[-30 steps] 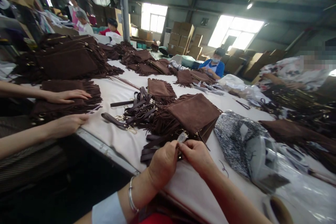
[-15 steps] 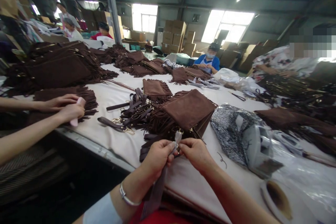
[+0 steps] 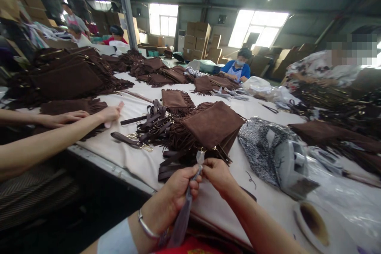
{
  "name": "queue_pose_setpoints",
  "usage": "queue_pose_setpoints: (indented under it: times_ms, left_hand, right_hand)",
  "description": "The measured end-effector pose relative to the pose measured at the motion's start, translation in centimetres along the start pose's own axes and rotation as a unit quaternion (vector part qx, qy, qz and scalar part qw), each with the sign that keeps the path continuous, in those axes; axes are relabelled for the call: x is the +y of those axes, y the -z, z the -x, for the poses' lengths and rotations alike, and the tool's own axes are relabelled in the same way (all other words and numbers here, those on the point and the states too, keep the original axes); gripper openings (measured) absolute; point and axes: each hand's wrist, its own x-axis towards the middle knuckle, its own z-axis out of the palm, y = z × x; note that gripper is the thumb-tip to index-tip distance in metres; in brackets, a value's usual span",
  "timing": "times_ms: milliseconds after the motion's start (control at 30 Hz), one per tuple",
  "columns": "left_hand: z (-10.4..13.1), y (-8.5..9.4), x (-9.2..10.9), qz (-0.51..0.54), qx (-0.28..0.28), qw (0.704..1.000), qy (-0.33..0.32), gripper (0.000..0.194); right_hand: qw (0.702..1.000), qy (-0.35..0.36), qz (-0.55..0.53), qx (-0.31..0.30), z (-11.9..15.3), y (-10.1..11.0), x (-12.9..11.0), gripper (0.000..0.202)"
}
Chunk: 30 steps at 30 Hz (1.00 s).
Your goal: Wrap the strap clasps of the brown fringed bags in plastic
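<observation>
My left hand (image 3: 177, 191) is closed around a strap in a clear plastic sleeve (image 3: 182, 219), which hangs below the fist toward my lap. The sleeve's upper end (image 3: 200, 158) reaches the metal ring at the near corner of a brown fringed suede pouch (image 3: 216, 124), lying on top of a small pile. Beside the left thumb, my right hand (image 3: 219, 174) pinches at the sleeve's upper part; its fingertips are partly hidden. Dark brown wrist straps with gold clips (image 3: 153, 125) lie in a heap left of the pouch, with more folded straps (image 3: 170, 171) just beyond my left hand.
At left, a co-worker's hand (image 3: 109, 114) holds a pale pink strip over a fringed pouch. Large pouch piles (image 3: 68, 77) stand behind. To the right lie a tape dispenser (image 3: 293, 166), a cardboard-cored roll (image 3: 312, 222) and clear plastic film (image 3: 345, 202). Other people work across the table.
My hands have shifted slightly down and left along the sleeve, and more of its lower part shows. The co-worker's hand with the pink strip has moved right, past the fringe.
</observation>
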Motion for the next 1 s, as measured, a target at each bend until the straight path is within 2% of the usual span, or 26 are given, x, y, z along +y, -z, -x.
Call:
queue_pose_setpoints:
  times_ms: [133, 267, 333, 433, 467, 500, 567, 633, 667, 733, 800, 867, 1000]
  left_hand:
    - [-0.3, -0.3, -1.2, -0.115, 0.042, 0.983, -0.138, 0.027]
    - [-0.6, 0.0, -2.2, -0.222, 0.084, 0.940, -0.247, 0.029]
    - [-0.3, 0.1, -2.4, -0.319, 0.083, 0.892, -0.308, 0.022]
    - [0.2, 0.4, -2.1, -0.448, 0.075, 0.797, -0.398, 0.013]
    - [0.2, 0.5, -1.9, -0.459, 0.074, 0.788, -0.404, 0.012]
    - [0.1, 0.7, -1.7, -0.446, 0.078, 0.802, -0.391, 0.011]
    - [-0.3, 1.0, -1.2, -0.363, 0.085, 0.873, -0.315, 0.017]
    - [-0.9, 1.2, -0.9, -0.259, 0.066, 0.938, -0.221, 0.028]
    - [-1.2, 1.3, -0.9, -0.222, 0.048, 0.955, -0.191, 0.031]
    - [-1.6, 1.3, -0.9, -0.189, 0.026, 0.966, -0.176, 0.033]
    - [-1.7, 1.2, -0.9, -0.203, 0.044, 0.957, -0.205, 0.028]
    - [-1.4, 1.0, -0.8, -0.266, 0.077, 0.926, -0.256, 0.023]
    - [-0.4, 0.6, -0.4, -0.436, 0.124, 0.806, -0.380, 0.017]
  right_hand:
    - [0.999, -0.001, 0.036, 0.024, -0.1, -0.3, 1.4, 0.020]
    - [0.995, 0.027, -0.100, -0.013, 1.5, -0.1, 2.5, 0.034]
    - [0.989, 0.042, -0.140, -0.018, 2.3, 0.2, 2.7, 0.035]
    - [0.988, 0.045, -0.150, 0.009, 2.8, 0.7, 2.6, 0.031]
    - [0.987, 0.037, -0.157, 0.014, 2.8, 0.8, 2.6, 0.030]
    - [0.985, 0.028, -0.168, 0.013, 2.7, 0.9, 2.7, 0.030]
    - [0.979, 0.013, -0.201, -0.012, 2.6, 1.0, 2.9, 0.030]
    - [0.969, 0.007, -0.242, -0.042, 2.6, 0.9, 3.3, 0.033]
    - [0.965, 0.006, -0.257, -0.053, 2.6, 0.9, 3.4, 0.035]
    - [0.961, 0.008, -0.268, -0.059, 2.6, 0.7, 3.6, 0.038]
    - [0.967, 0.010, -0.252, -0.049, 2.6, 0.7, 3.7, 0.038]
    - [0.975, 0.006, -0.220, -0.029, 2.7, 0.7, 3.5, 0.037]
    - [0.994, 0.037, -0.098, 0.015, 2.9, 0.7, 2.4, 0.033]
